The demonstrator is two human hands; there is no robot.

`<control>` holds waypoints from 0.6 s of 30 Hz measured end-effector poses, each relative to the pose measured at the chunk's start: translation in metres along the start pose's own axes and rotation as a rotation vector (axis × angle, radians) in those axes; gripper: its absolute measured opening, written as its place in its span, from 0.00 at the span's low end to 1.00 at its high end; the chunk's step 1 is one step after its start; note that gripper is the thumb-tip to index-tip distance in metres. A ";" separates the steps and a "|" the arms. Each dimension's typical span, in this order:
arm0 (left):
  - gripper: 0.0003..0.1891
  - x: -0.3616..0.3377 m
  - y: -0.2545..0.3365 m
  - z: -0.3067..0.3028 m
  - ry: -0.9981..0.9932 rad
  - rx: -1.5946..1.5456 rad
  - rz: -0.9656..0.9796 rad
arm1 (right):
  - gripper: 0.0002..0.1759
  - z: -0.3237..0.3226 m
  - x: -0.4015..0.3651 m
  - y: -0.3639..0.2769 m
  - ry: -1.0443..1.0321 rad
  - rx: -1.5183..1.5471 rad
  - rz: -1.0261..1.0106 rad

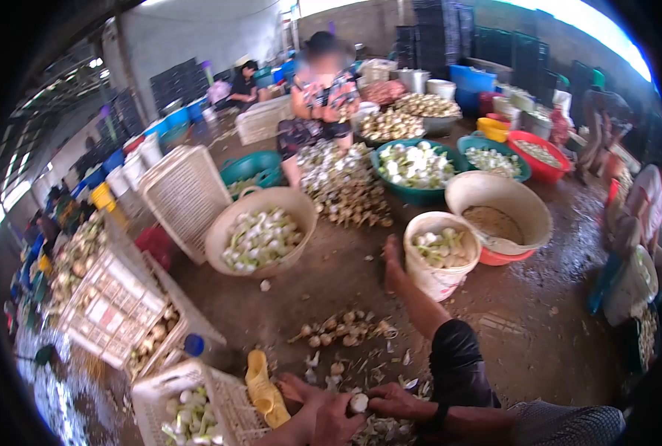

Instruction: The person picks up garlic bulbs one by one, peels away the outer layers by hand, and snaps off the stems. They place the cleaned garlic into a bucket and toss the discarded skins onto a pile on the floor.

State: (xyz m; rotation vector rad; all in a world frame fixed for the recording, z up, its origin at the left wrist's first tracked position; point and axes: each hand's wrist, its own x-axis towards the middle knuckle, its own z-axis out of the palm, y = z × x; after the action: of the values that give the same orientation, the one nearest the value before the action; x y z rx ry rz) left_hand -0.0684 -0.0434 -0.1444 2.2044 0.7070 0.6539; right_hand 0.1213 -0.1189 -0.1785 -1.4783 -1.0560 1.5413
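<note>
At the bottom of the head view, my left hand [337, 421] is closed around a pale garlic bulb [358, 403]. My right hand [396, 402], with a dark band at the wrist, meets the bulb from the right with curled fingers. Whether it grips a small tool is hidden. Loose peelings [384, 429] lie under both hands. Just beyond them, a small heap of unpeeled bulbs [346, 328] rests on the wet floor. To the left, a white plastic crate [231, 405] holds peeled bulbs with green stems.
My bare foot [395, 269] is beside a white bucket [429, 281] of trimmed bulbs. A beige basin [301, 232] holds more bulbs. Ahead, a seated person [323, 97] is behind a large garlic pile [346, 186]. A yellow sandal-like item [265, 392] lies by the crate.
</note>
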 end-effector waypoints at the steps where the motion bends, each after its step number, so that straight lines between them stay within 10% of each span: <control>1: 0.20 0.002 0.008 -0.002 -0.017 -0.006 0.029 | 0.16 0.003 -0.003 -0.003 0.014 0.032 0.011; 5: 0.25 -0.010 -0.016 -0.005 0.016 -0.085 -0.198 | 0.16 0.005 -0.003 0.022 -0.046 -0.173 0.000; 7: 0.28 -0.016 -0.041 -0.009 0.286 0.561 0.035 | 0.19 0.010 0.011 0.063 -0.367 -0.602 -0.052; 9: 0.26 -0.003 0.015 -0.027 0.384 0.171 -0.076 | 0.19 0.015 0.029 0.105 -0.475 -0.614 -0.088; 11: 0.22 0.002 0.029 -0.039 0.316 -0.902 -0.601 | 0.19 0.018 0.018 0.093 -0.322 -0.355 -0.096; 15: 0.13 0.006 0.035 -0.036 0.353 -0.923 -0.764 | 0.20 0.004 0.003 0.031 -0.140 -0.061 -0.183; 18: 0.25 0.010 0.008 -0.023 0.282 -0.922 -0.585 | 0.18 0.000 -0.011 -0.019 0.016 0.078 -0.065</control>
State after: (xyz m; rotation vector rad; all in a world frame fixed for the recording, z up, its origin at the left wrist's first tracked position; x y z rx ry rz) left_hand -0.0731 -0.0303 -0.1222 1.0100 0.9008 0.7736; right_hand 0.1214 -0.1213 -0.1570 -1.3886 -1.0135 1.5059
